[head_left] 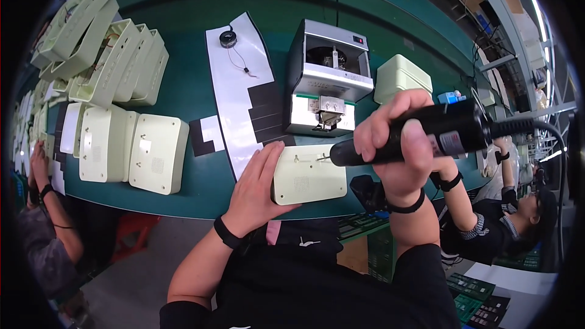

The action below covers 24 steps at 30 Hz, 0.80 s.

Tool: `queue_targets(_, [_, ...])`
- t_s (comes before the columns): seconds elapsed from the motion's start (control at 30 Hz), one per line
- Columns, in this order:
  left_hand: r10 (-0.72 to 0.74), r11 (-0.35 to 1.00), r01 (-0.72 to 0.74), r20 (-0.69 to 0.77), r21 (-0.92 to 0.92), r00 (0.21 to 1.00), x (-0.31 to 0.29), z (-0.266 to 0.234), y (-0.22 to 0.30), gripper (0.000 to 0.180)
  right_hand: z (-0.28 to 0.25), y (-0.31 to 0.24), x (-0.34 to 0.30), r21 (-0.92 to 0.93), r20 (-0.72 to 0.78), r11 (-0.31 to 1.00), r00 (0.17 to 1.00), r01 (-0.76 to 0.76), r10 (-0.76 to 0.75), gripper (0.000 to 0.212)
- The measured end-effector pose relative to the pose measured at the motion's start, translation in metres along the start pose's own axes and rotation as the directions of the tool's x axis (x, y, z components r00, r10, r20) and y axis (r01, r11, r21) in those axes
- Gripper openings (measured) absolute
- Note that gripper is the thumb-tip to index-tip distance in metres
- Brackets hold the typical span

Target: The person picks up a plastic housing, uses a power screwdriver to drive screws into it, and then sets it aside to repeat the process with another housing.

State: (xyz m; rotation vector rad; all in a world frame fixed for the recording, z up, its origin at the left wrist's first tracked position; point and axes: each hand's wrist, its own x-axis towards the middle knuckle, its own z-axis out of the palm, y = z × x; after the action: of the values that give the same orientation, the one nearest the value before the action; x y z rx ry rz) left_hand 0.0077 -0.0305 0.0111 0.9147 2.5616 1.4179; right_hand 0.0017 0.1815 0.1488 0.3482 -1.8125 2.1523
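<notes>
A pale green plastic housing [309, 180] lies on the table in front of me, with screw holes and a small grille of dots on its upper face. My left hand [256, 180] holds it by its left side, fingers straight along the edge and thumb at the near edge. A black electric screwdriver [448, 131] is wrapped in my right hand [399, 146]. Its bit points left, with the tip over the housing's far right part; whether it touches a screw I cannot tell.
Beyond the housing stands a grey screw feeder [329, 73]. Right of it is another pale green housing [402, 79]. A small black round part with wires [228, 39] lies on a white sheet [234, 97]. Stacked housings [116, 64] fill the left. People work on both sides.
</notes>
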Motion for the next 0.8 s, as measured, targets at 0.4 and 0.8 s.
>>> queue_targets(0.4, [0.032, 0.999, -0.032, 0.001, 0.011, 0.999, 0.001, 0.000, 0.000, 0.113, 0.010, 0.033, -0.027, -0.001, 0.048, 0.998, 0.997, -0.062, 0.062, 0.038])
queue_targets(0.8, [0.018, 1.000, -0.019, 0.004, 0.016, 1.000, 0.001, -0.001, 0.000, 0.112, 0.011, 0.042, -0.032, -0.080, 0.099, 0.996, 0.994, -0.043, 0.051, 0.037])
